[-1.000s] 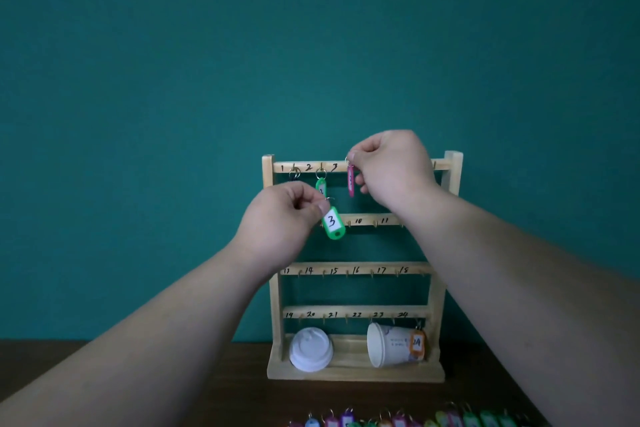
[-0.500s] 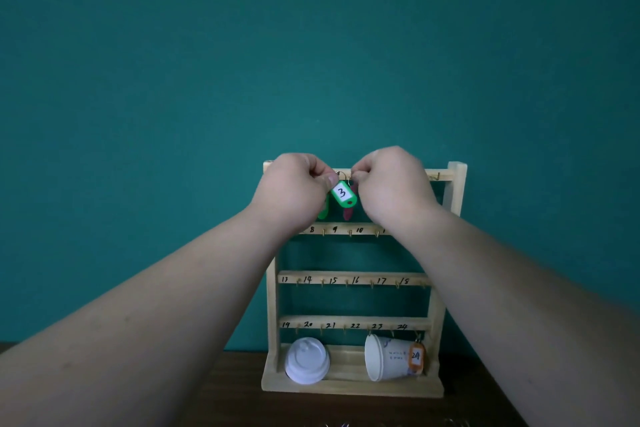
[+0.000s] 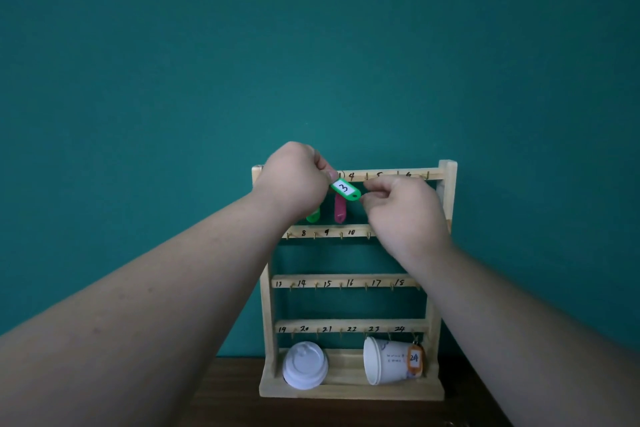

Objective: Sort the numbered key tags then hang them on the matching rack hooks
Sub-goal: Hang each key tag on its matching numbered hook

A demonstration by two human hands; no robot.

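1. Rack. The wooden rack [image 3: 447, 180] stands on a dark table [image 3: 235, 395] against a teal wall. It has four numbered rails with small hooks. The readable numbers are 4 to 6 on the top rail, 8 to 10 on the second, 13 to 18 on the third and 19 to 24 on the bottom.

2. Hands. The left hand [image 3: 294, 180] is at the left part of the top rail and covers the first hooks. Its thumb and forefinger are clamped on the ring end of the tag in hand. The right hand [image 3: 405, 215] is just beside it with fingers curled, and its fingertips [image 3: 367, 197] are pinched on the free end of the same tag.

3. Base shelf. A lidded cup [image 3: 304, 369] and a paper cup [image 3: 384, 360] lie on their sides.

4. Tags. The green tag 3 [image 3: 344, 189] is tilted at the top rail, just left of the numeral 4. Its ring appears to be at hook 3, but seating cannot be confirmed. A pink tag [image 3: 340, 210] and a second green tag [image 3: 313, 217] hang below the top rail, with their numbers and hooks hidden. The orange tag 24 [image 3: 414, 359] hangs at hook 24.

5. Progress. Judged early: three tags are hung and one is being placed. Hooks 4 to 6 and all visible hooks on the middle rails are bare
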